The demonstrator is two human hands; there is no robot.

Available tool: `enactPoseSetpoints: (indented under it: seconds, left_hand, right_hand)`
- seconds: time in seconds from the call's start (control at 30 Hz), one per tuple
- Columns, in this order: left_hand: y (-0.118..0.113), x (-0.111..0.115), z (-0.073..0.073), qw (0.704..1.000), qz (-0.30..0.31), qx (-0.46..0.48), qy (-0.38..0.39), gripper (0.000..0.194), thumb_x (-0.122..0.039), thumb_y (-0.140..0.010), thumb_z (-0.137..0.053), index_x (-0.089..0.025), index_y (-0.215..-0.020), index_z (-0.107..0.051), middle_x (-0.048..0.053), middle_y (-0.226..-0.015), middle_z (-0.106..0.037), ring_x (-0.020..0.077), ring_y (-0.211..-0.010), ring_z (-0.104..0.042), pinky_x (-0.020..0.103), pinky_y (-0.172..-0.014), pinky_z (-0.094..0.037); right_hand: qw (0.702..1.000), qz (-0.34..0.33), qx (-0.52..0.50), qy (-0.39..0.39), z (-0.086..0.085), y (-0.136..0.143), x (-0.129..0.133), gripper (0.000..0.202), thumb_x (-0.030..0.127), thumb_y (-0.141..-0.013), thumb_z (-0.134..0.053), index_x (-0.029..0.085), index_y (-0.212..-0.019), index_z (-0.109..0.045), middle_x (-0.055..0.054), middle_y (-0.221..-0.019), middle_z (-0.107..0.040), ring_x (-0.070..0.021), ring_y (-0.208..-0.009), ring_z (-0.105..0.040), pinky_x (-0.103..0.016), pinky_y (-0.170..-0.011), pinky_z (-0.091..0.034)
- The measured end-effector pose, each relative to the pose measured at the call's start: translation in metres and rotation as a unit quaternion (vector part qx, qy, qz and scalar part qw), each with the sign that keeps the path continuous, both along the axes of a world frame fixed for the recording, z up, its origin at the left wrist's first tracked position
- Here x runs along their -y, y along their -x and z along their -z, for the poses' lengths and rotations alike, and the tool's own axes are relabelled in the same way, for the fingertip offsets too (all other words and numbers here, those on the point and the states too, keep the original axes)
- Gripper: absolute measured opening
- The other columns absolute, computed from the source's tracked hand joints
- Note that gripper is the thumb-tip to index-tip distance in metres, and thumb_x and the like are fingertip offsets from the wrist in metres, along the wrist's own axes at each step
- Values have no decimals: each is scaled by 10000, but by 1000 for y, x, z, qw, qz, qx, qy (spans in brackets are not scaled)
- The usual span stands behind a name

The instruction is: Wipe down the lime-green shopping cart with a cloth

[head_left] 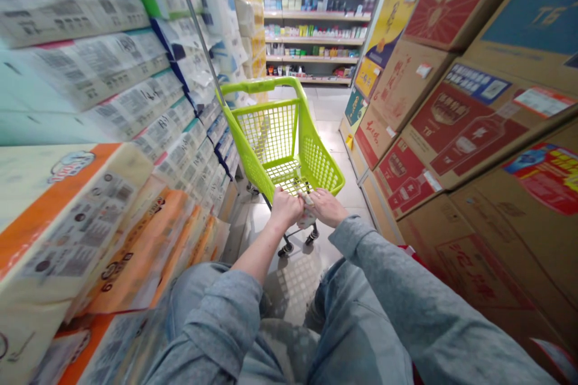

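Observation:
My left hand (288, 208) and my right hand (328, 206) are together in front of me, low over the floor, with bent fingers closed on a small pale, crumpled-looking packet (307, 215). Its kind is hard to make out, since the fingers cover much of it. Just beyond them stands a lime-green shopping cart (276, 109) with a lattice basket and dark wheels. From this view I cannot tell whether either hand touches its near edge.
Tissue packs (121, 204) are stacked high on the left. Printed cardboard cartons (469, 114) form a wall on the right. A narrow tiled aisle (332, 111) leads to shelves (316, 15) of small goods. A grey pole (198, 27) rises beside the cart.

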State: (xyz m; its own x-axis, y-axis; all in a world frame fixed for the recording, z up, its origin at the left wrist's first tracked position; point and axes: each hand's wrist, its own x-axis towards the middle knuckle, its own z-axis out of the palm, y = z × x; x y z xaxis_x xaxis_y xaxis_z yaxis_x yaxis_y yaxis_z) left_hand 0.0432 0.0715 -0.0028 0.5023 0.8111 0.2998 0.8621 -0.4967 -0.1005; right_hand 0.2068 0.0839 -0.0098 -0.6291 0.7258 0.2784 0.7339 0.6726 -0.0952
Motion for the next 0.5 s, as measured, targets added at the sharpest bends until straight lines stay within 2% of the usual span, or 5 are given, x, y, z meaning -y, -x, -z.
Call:
enactPoseSetpoints:
  seconds: [0.13, 0.2, 0.37, 0.5]
  left_hand:
    - [-4, 5, -3, 1000, 11, 16, -9, 397, -199, -915, -317, -136, -715, -654, 112, -664, -672, 217, -668, -590, 437, -771, -310]
    - [-9, 7, -6, 999, 19, 36, -3, 407, -247, -937, -299, -147, -742, -642, 99, -724, -685, 210, -718, -590, 426, -803, -317]
    - [-15, 9, -15, 992, 76, 83, 52, 367, -307, -962, -274, -179, -927, -617, 43, -887, -697, 175, -840, -584, 353, -844, -353]
    - [-2, -1, -24, 992, 103, 68, 41, 362, -312, -960, -289, -183, -943, -627, 51, -921, -675, 167, -914, -564, 336, -952, -335]
  right_hand:
    - [999, 15, -31, 35, 1, -6, -1, 348, 354, -970, -336, 159, -1125, -580, -58, -935, -648, -179, -884, -549, -309, -816, -364]
    - [998, 25, -48, 38, 2, -14, -3, 360, 358, -975, -321, 170, -1127, -587, -47, -935, -657, -167, -867, -550, -296, -795, -345]
    - [993, 70, -86, 38, 7, -36, -9, 429, 403, -973, -296, 188, -887, -657, -21, -816, -672, -146, -773, -540, -280, -742, -309]
    - [987, 126, -92, 37, 9, -55, -12, 480, 408, -969, -289, 195, -750, -659, -12, -715, -658, -138, -710, -530, -273, -717, -299]
